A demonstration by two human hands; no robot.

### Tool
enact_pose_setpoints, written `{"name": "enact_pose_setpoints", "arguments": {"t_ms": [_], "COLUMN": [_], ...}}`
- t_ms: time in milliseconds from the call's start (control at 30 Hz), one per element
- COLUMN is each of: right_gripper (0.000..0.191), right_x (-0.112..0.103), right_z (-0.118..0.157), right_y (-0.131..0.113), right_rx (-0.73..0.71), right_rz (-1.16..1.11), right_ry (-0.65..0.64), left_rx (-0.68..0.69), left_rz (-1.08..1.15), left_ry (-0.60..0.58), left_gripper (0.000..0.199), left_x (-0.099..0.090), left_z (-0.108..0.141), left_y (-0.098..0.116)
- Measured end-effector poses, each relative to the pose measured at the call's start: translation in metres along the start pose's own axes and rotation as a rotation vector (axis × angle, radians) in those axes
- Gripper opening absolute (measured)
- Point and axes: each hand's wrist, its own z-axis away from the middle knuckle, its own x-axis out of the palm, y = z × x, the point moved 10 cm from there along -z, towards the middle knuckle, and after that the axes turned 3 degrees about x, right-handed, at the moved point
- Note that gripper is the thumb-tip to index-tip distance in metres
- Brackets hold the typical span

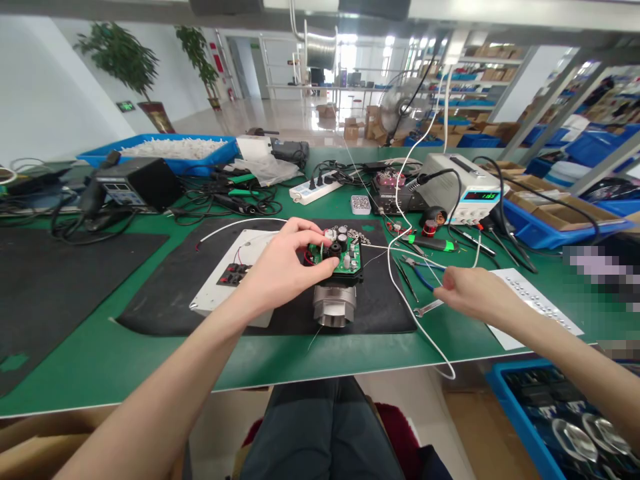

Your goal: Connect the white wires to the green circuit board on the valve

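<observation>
A green circuit board point(351, 259) with capacitors sits on a black housing above a silver metal fitting point(335, 307), on the black mat point(390, 300). My left hand point(293, 257) reaches over the board's left side, thumb and fingers curved around a black round part point(335, 249); whether it grips that part is unclear. Off to the right, my right hand point(463, 288) is closed near the blue-handled pliers point(423, 272) and a wrench point(429, 307). A thin strand runs up to its fingers, and a white cable passes behind it. Partly behind my left arm lies a white box point(215, 290) with black terminals.
A power supply point(463, 190) and a soldering station point(395, 199) stand at the back right. The white cable point(400, 290) loops past the table's front edge. Tweezers point(406, 280), a green-handled screwdriver point(433, 243) and a dotted white sheet point(530, 303) lie right. A power strip point(315, 189) is behind.
</observation>
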Motion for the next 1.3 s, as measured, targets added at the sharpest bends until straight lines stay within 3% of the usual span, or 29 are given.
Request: {"name": "enact_pose_setpoints", "arguments": {"t_ms": [100, 200, 300, 400, 533, 733, 1000, 1300], "right_gripper": [0.017, 0.014, 0.033, 0.055, 0.052, 0.038, 0.035, 0.037], "right_x": [-0.006, 0.002, 0.006, -0.01, -0.042, -0.07, -0.079, -0.082], "right_z": [0.009, 0.017, 0.027, 0.038, 0.052, 0.049, 0.042, 0.041], "right_y": [0.016, 0.028, 0.031, 0.033, 0.022, -0.032, -0.074, -0.081], "right_rx": [0.011, 0.016, -0.031, -0.055, -0.071, -0.166, -0.251, -0.28], "right_rz": [-0.148, -0.423, -0.832, -1.039, -1.13, -1.223, -1.303, -1.232], "right_ry": [0.014, -0.029, -0.064, 0.033, 0.179, 0.262, 0.342, 0.375], "left_rx": [0.001, 0.007, 0.007, -0.001, -0.001, 0.001, 0.001, 0.055], "left_rz": [0.02, 0.022, 0.025, 0.032, 0.038, 0.057, 0.086, 0.022], "left_ry": [0.001, 0.006, 0.009, 0.003, -0.016, -0.067, -0.085, -0.111], "left_gripper": [0.025, 0.023, 0.021, 0.022, 0.023, 0.022, 0.022, 0.022], "left_x": [0.001, 0.001, 0.001, 0.002, 0.003, 0.004, 0.004, 0.008], "left_z": [0.001, 0.001, 0.001, 0.001, 0.001, 0.0, 0.001, 0.005], "left_y": [-0.002, -0.001, 0.0, -0.001, -0.002, -0.002, -0.001, 0.007]}}
